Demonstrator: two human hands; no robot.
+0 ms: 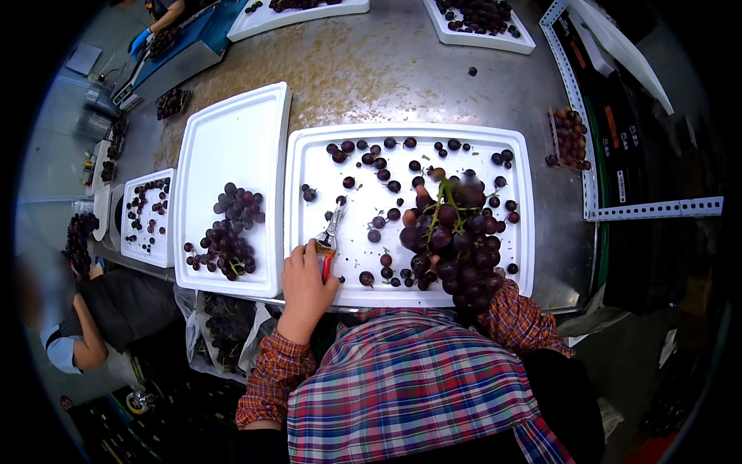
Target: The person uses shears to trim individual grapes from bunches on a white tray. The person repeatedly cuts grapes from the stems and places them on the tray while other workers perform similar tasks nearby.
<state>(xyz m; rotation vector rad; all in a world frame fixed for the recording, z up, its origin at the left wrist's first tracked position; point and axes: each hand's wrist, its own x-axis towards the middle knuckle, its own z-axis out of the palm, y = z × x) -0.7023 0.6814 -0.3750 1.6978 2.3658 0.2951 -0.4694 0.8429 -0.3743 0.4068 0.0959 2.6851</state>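
My left hand (304,290) grips red-handled pruning snips (327,240), their blades pointing away from me over the white foam tray (353,293). Close to the blade tips lies a loose grape (341,200). A large bunch of dark purple grapes (458,243) is held up over the tray's right half by my right hand (410,218). Only some fingertips show around its green stems; the bunch hides the rest of that hand. Loose grapes (394,186), single and in small clusters, lie scattered across the tray with bits of green stem.
Left of my tray, another foam tray (232,127) holds grape bunches (229,232). Farther left is a smaller tray (148,217) of loose grapes. A filled clear punnet (568,138) sits by a perforated metal frame (588,145). Co-workers (87,342) (162,17) stand left and far left.
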